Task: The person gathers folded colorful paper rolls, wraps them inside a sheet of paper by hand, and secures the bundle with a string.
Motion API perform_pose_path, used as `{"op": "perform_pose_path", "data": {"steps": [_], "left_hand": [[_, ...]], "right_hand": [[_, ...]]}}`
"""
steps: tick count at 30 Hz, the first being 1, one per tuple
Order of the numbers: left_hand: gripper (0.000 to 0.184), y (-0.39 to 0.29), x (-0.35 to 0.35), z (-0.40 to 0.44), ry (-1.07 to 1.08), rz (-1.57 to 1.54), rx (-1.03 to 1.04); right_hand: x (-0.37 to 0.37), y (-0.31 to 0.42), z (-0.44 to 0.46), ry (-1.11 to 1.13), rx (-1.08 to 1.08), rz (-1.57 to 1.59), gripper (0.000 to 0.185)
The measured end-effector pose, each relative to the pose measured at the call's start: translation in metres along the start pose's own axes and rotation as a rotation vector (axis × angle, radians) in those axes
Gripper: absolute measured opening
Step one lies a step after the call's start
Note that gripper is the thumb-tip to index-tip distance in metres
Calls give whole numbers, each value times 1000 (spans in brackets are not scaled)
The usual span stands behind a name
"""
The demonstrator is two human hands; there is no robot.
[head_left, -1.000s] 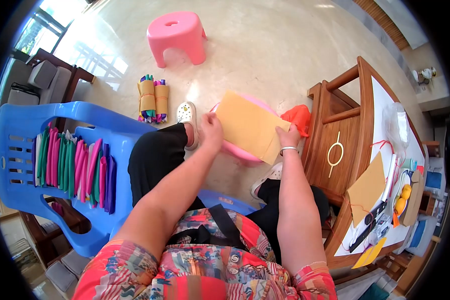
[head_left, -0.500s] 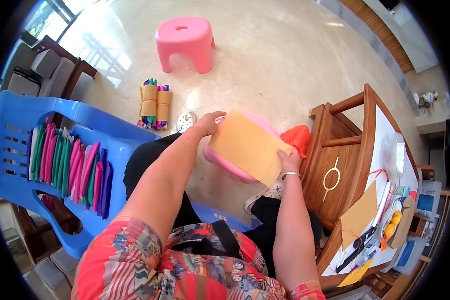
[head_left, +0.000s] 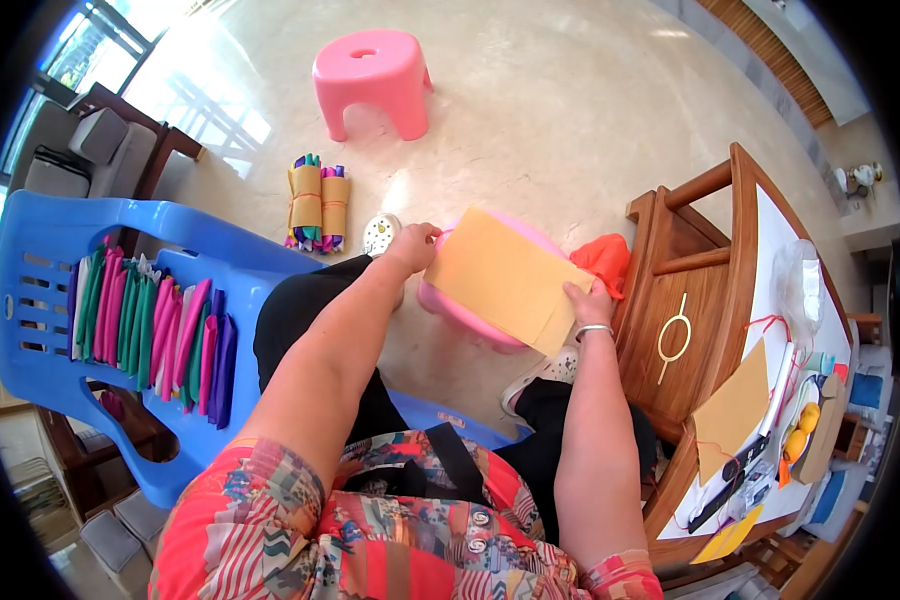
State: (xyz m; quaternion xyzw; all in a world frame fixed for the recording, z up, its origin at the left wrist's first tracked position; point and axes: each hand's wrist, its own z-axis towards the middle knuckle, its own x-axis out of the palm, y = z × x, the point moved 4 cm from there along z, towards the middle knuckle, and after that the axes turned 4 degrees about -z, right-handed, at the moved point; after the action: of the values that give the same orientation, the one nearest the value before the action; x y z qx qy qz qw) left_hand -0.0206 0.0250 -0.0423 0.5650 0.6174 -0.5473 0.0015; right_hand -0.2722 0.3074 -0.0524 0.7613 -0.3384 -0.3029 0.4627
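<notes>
A tan paper sheet [head_left: 505, 280] lies tilted over a pink stool [head_left: 460, 318] between my knees. At its right edge, my right hand [head_left: 590, 303] pinches the paper, thumb on top. My left hand [head_left: 417, 246] is at the upper left of the sheet, its fingers closed near the edge; whether they grip the paper or something small is hard to make out. An orange-red bag [head_left: 604, 262] sits just beyond my right hand, beside the wooden furniture.
A second pink stool [head_left: 372, 75] stands ahead. Wrapped bundles [head_left: 318, 205] lie on the floor. Colourful folded pieces [head_left: 150, 325] rest on a blue chair [head_left: 240, 277] at left. At right, a wooden table [head_left: 760, 240] holds brown paper [head_left: 732, 408], yellow items [head_left: 798, 432] and a plastic bag [head_left: 798, 290].
My left hand has moved from on top of the sheet to its outer left side. The sheet has shifted slightly, and my right hand still holds its right edge.
</notes>
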Motion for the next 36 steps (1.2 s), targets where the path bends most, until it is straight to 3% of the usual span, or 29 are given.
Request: {"op": "perform_pose_path", "data": {"steps": [3, 9, 15, 18, 27, 36], "left_hand": [[30, 14, 8, 0, -81, -108, 76], [26, 2, -7, -9, -55, 85, -7], [27, 4, -5, -10, -73, 129, 63], [27, 16, -1, -1, -3, -8, 56], [22, 13, -5, -4, -34, 105, 108], [19, 7, -15, -20, 122, 380, 47]], "right_hand": [[1, 0, -1, 0, -38, -8, 42], [1, -6, 1, 0, -67, 33, 39], [-1, 1, -2, -22, -83, -28, 39], [0, 2, -4, -30, -69, -29, 38], [0, -8, 4, 7, -83, -86, 45], [-1, 0, 2, -15, -112, -38, 43]]}}
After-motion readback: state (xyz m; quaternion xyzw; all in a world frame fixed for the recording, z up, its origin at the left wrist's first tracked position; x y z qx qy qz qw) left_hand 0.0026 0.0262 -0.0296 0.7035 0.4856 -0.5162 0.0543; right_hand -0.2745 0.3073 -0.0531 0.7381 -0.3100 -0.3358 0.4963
